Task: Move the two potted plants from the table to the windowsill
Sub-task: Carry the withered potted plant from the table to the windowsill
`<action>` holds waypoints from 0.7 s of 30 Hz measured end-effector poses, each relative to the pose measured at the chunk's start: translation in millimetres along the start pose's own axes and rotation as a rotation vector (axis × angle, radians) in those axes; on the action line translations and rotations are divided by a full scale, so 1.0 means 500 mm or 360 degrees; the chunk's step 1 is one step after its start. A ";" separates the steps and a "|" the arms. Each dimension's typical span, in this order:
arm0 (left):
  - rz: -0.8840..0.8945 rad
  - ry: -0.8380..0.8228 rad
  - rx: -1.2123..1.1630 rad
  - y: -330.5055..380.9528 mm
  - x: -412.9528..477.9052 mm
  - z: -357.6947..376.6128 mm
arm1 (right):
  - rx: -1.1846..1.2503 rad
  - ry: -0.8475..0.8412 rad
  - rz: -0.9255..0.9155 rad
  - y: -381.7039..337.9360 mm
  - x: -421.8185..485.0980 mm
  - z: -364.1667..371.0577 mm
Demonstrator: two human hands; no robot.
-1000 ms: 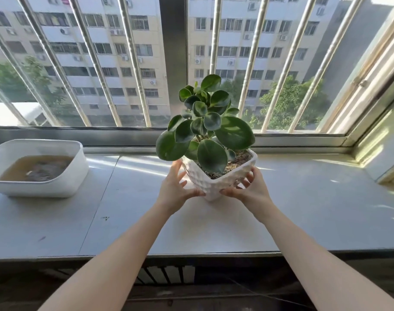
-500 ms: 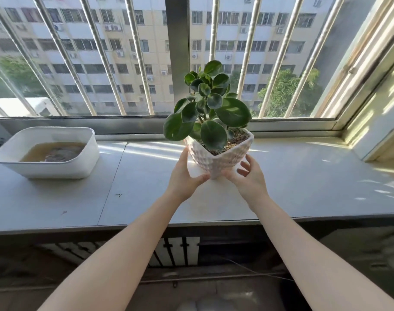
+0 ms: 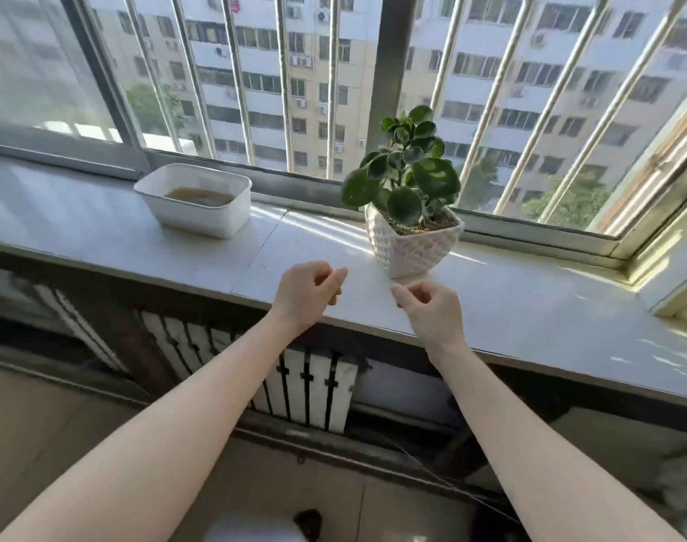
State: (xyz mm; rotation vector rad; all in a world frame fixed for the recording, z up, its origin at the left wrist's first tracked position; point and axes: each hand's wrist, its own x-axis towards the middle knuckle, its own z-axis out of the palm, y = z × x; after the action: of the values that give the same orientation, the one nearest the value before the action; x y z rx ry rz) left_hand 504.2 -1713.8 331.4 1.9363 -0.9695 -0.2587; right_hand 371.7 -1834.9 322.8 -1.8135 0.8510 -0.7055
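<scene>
Head view: one potted plant (image 3: 412, 213) stands upright on the windowsill (image 3: 529, 307), toward its far edge beside the window frame and well right of a white tub of brownish liquid (image 3: 195, 199); left hand (image 3: 304, 293) and right hand (image 3: 432, 311) hover just near of the pot, fingers loosely curled, grasping nothing and touching nothing. The second plant and the table are not in view. In my judgement the step in hand is clearing the pot: draw both hands straight back toward the near edge, keeping low and clear of the overhanging leaves so the pot is not nudged, then turn to fetch the other plant.
</scene>
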 end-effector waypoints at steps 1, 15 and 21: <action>0.0000 0.0015 0.0003 0.005 -0.028 -0.016 | 0.0016 -0.0062 -0.0032 -0.011 -0.020 0.007; -0.0488 0.0192 0.0050 -0.073 -0.467 -0.303 | -0.0193 -0.1102 -0.0387 -0.150 -0.328 0.257; -0.0818 0.0330 0.0149 -0.122 -0.738 -0.443 | -0.0270 -0.1579 -0.0408 -0.216 -0.545 0.404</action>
State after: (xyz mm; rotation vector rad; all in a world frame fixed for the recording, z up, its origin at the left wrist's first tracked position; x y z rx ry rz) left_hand 407.5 -1290.0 330.6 2.2258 -0.3420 -0.2993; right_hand 393.7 -1479.8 326.1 -2.1043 0.0120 0.1705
